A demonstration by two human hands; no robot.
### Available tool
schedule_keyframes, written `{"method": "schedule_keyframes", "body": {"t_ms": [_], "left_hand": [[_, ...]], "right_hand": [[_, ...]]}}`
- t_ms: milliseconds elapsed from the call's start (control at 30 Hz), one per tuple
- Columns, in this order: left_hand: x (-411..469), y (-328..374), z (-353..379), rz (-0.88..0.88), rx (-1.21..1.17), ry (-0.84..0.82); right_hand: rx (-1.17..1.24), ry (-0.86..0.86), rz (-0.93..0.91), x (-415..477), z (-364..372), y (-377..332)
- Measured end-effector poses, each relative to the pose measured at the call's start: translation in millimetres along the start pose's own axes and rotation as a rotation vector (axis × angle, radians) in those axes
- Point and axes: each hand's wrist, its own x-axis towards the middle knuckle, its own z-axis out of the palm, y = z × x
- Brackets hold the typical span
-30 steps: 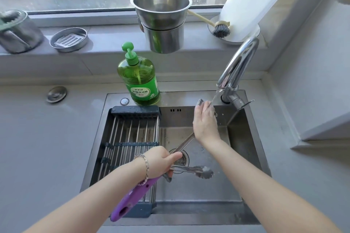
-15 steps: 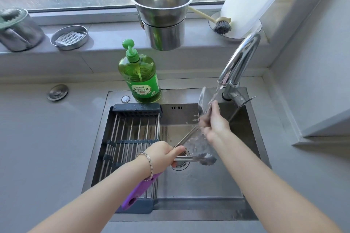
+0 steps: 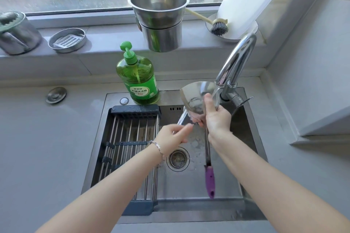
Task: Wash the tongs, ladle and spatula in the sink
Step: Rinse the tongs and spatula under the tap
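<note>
The right hand (image 3: 216, 119) grips the ladle (image 3: 198, 98) under the faucet (image 3: 234, 62); the left hand (image 3: 171, 137) pinches something steel, unclear. Wet, the ladle may slip into the sink (image 3: 189, 185).

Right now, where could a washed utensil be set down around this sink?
The drying rack over the sink's left half looks bare. The counter left of it is open, beyond a small round cap. Crowded: the windowsill, and under the faucet, where both hands work the ladle.

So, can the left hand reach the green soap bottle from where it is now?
Probably yes. The left hand seems free, over the sink, and the green soap bottle stands upright on the rim behind the drying rack, with nothing between them.
</note>
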Motion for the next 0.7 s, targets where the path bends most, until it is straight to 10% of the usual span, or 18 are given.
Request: {"method": "schedule_keyframes", "body": {"t_ms": [400, 700], "left_hand": [[28.0, 66.5, 24.0, -0.393, -0.728, 0.553], [27.2, 54.9, 29.1, -0.387, -0.433, 0.301]], "right_hand": [[-0.336, -0.142, -0.132, 13.8, -5.5, 13.8], [-0.307, -0.208, -0.030, 25.5, -6.3, 0.4]]}}
